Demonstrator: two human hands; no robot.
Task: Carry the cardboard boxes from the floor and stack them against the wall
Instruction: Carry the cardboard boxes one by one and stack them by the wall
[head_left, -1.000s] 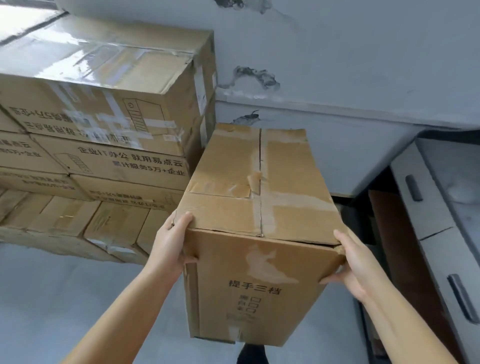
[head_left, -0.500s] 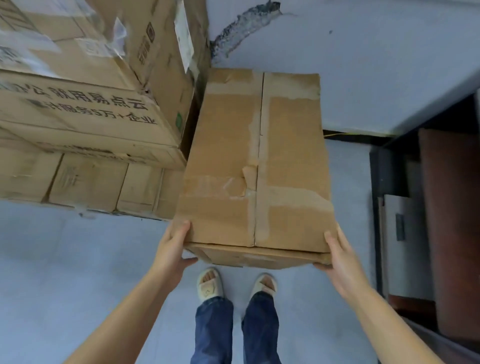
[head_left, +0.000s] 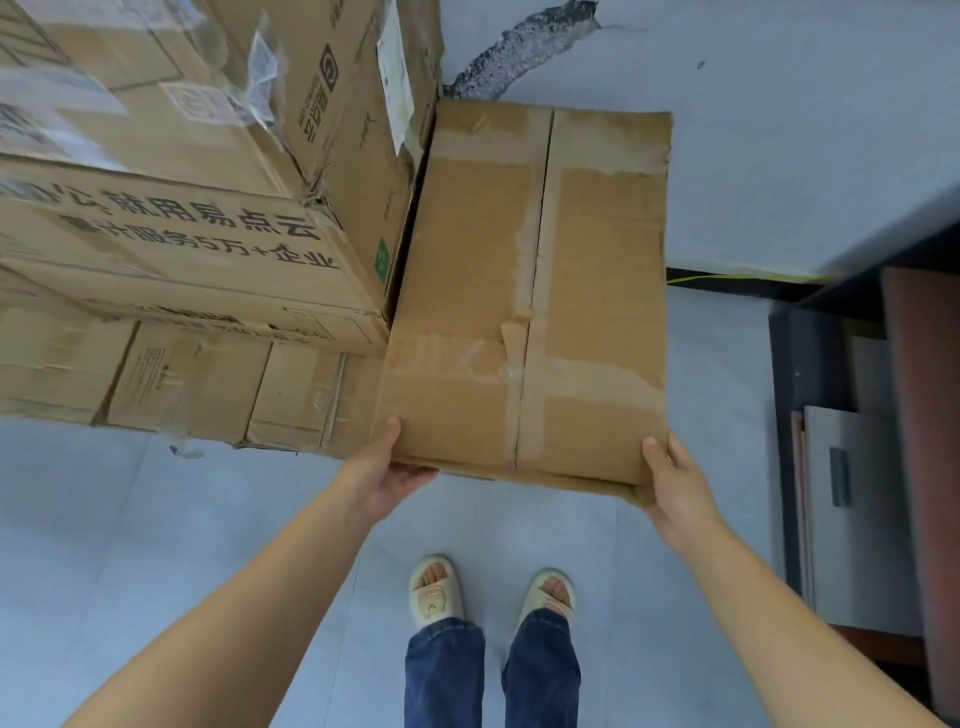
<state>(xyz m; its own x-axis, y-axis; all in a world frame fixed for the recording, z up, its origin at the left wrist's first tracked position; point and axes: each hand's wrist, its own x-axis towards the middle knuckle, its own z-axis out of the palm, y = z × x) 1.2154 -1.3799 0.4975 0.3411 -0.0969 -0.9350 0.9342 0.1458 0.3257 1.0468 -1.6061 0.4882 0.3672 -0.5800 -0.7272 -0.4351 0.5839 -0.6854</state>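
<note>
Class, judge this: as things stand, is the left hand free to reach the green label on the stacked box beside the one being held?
Probably not yet. The left hand grips the held box, whose side lies close against the green label, leaving little gap.

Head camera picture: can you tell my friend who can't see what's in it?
Two bare hands, left hand and right hand, grip the near corners of a worn brown cardboard box beside a stack of printed cardboard boxes, against a pale wall.
</note>
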